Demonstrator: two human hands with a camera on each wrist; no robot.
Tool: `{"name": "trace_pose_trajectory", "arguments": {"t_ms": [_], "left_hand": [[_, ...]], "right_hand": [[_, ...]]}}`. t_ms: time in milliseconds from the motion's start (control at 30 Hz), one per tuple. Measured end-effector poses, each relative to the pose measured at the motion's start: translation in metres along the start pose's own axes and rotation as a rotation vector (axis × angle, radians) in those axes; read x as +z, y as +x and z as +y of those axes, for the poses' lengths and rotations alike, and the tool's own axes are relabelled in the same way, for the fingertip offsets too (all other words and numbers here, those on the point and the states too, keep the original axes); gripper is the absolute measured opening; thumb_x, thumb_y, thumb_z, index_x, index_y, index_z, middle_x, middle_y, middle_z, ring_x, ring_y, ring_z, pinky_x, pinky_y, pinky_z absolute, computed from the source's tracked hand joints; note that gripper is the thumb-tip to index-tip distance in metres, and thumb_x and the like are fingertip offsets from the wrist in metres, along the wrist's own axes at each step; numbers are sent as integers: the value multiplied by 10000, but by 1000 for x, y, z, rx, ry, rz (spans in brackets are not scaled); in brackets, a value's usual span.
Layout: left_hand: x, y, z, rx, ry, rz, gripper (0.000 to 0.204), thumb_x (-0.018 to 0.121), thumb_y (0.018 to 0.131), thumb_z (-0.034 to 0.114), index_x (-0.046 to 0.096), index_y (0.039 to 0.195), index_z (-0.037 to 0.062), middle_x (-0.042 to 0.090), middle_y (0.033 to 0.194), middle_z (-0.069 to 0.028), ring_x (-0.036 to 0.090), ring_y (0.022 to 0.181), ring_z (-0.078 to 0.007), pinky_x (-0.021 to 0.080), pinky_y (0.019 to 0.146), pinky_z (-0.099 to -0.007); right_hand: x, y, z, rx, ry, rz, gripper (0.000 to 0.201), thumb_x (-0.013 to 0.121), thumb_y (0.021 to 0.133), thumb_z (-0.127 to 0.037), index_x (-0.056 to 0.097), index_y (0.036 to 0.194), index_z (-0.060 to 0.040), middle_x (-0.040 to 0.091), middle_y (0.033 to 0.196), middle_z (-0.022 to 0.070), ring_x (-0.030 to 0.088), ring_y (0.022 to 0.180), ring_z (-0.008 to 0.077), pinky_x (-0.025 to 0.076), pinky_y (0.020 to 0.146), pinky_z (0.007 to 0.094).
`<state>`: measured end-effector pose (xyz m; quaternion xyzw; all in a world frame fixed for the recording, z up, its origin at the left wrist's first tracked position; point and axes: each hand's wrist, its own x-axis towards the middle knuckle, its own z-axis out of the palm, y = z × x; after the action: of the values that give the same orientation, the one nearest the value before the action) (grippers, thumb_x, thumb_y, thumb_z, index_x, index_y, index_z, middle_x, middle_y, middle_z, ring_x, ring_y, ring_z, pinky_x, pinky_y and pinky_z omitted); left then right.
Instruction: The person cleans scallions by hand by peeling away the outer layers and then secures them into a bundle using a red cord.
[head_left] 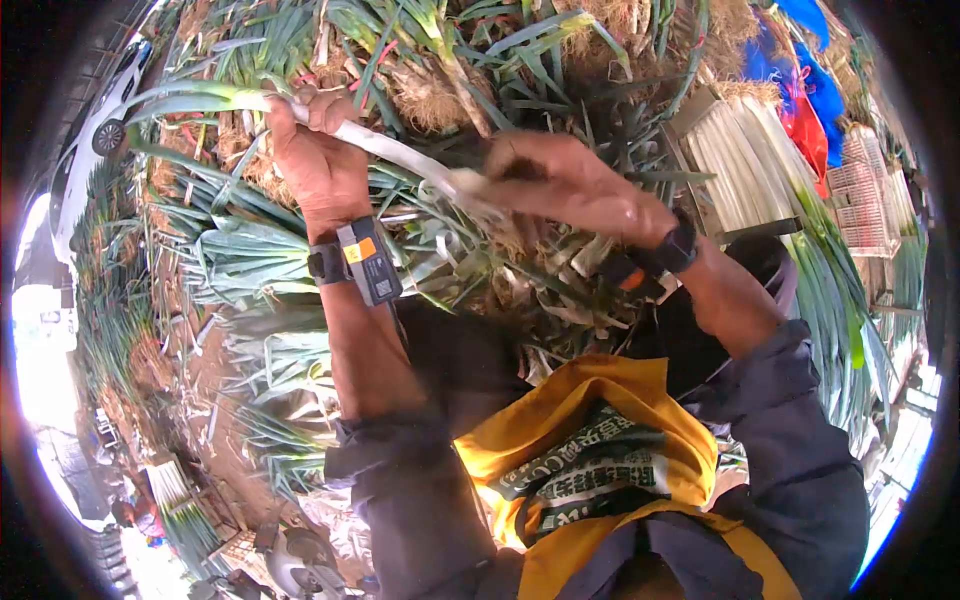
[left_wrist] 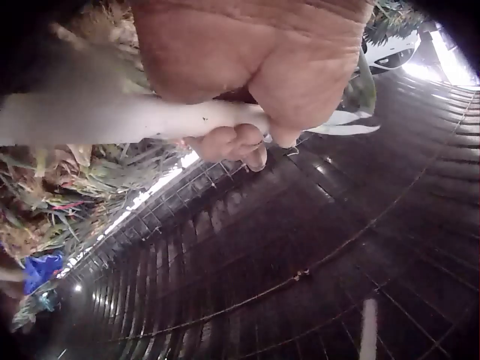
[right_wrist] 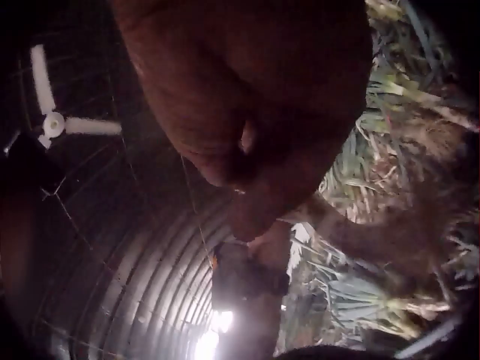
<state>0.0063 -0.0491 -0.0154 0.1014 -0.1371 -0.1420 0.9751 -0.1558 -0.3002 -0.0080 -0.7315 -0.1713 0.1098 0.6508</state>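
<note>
My left hand (head_left: 322, 165) grips a long green onion (head_left: 395, 152) near where its white shaft turns green. In the left wrist view, the white shaft (left_wrist: 161, 120) passes under the palm, with curled fingertips (left_wrist: 236, 144) around it. The leaves point off to the left in the head view, and the root end points toward my right hand (head_left: 580, 190). That hand is blurred and right at the root end, its fingers bent. The right wrist view is dark; I cannot tell whether the right fingers pinch anything.
Unpeeled green onions with brown roots (head_left: 430, 95) lie heaped in front. At the right are clean white onions (head_left: 745, 150) lined up in a stack, a pink crate (head_left: 862, 200) and red and blue plastic (head_left: 805, 130). A yellow apron (head_left: 590, 390) covers my lap.
</note>
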Motion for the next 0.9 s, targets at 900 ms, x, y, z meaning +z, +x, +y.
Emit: {"name": "trace_pose_trajectory", "arguments": {"t_ms": [900], "left_hand": [[21,0,-47,353,725,266,249,510,1080,317,551,1135,78,590,988,-39,549,889,-201,477,866,-393]], "right_hand": [[33,39,43,-432,-1154,273,369,683,897,-160,614,1259,-125,579,1063,105,670,842,284,574,644,399]]}}
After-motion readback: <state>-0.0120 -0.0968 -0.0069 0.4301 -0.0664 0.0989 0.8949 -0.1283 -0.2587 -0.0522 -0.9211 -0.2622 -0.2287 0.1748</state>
